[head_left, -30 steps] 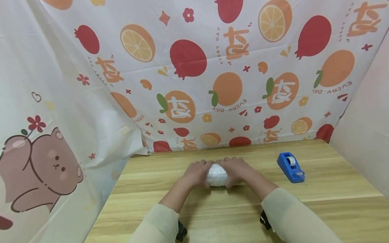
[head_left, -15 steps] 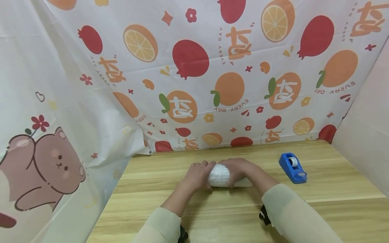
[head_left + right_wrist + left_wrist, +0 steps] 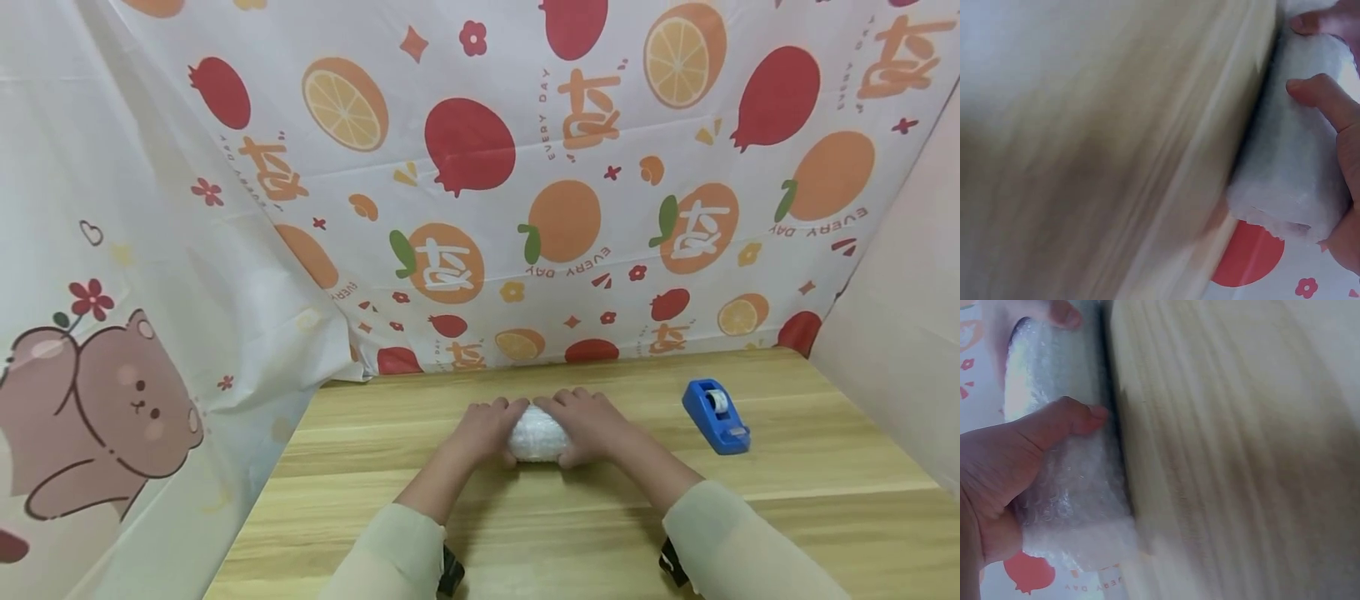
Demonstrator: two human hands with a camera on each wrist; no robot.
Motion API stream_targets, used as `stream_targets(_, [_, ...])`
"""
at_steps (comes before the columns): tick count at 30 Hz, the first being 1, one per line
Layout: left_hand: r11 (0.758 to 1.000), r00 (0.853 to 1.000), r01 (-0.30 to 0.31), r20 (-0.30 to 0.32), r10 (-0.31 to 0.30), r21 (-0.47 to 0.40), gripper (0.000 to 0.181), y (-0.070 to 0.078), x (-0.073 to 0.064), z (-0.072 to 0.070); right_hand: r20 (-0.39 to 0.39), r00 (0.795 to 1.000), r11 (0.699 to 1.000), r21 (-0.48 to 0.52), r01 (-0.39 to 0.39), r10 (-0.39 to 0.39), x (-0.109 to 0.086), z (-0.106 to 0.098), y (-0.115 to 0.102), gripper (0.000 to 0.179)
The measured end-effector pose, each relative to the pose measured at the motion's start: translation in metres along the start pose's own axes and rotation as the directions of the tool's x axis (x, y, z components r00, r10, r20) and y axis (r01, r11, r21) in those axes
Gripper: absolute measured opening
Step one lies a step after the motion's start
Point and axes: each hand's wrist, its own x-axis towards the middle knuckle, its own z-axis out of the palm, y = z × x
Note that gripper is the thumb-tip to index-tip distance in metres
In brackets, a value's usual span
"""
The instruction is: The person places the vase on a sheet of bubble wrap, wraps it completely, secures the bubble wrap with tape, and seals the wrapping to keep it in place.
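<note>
A bubble-wrap roll [image 3: 538, 435], whitish and see-through, lies crosswise on the wooden table. From its left side my left hand [image 3: 482, 431] grips it, thumb toward me and fingers over the far side. My right hand [image 3: 592, 427] holds the other side in the same way. In the left wrist view the left thumb presses along the roll [image 3: 1075, 481], whose layered end sticks out past the hand. The right wrist view shows the right thumb on the wrap [image 3: 1291, 156] and that end's ragged edge. Whatever may be inside the roll is hidden.
To the right on the table [image 3: 360, 508] stands a blue tape dispenser [image 3: 716, 417] with a roll of tape in it. A fruit-print cloth [image 3: 495, 217] hangs behind the table's back edge. Another cloth with a bear [image 3: 142, 400] hangs on the left.
Half a second ago the roll's right end showed beyond my right hand; now that hand covers it. Both hands have stayed on the roll near the same spot. The head view shifted slightly.
</note>
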Motion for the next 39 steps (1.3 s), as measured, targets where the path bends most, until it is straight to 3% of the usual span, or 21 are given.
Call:
stream_targets(9, [0.984, 0.985, 0.106, 0.153, -0.084, -0.144, 0.090, 0.005, 0.002, -0.017, -0.169, 0.980, 0.981, -0.184, 0.068, -0.100, -0.004, 0.016, -0.001, 0.105])
stream_targets(13, [0.968, 0.971, 0.141, 0.218, -0.095, -0.206, 0.082, 0.003, 0.004, -0.018, -0.201, 0.971, 0.965, -0.250, 0.073, -0.126, -0.006, 0.022, -0.004, 0.104])
stream_targets(19, [0.933, 0.953, 0.170, 0.294, -0.073, -0.317, 0.074, -0.001, 0.011, -0.019, -0.232, 0.970, 0.969, -0.248, 0.017, -0.077, -0.007, 0.025, -0.004, 0.101])
stream_targets(28, [0.874, 0.925, 0.238, 0.372, -0.072, -0.423, 0.063, -0.007, 0.004, -0.019, -0.229, 0.971, 0.975, -0.220, 0.019, -0.071, 0.004, 0.023, -0.010, 0.095])
stream_targets(34, [0.869, 0.928, 0.245, 0.362, -0.083, -0.430, 0.062, -0.007, 0.001, -0.019, -0.241, 0.969, 0.979, -0.204, 0.008, -0.058, 0.005, 0.023, -0.013, 0.090])
stream_targets(39, [0.860, 0.958, 0.214, 0.271, -0.092, -0.463, 0.073, -0.006, -0.003, -0.013, -0.233, 0.971, 0.980, -0.199, 0.012, -0.059, 0.007, 0.022, -0.012, 0.090])
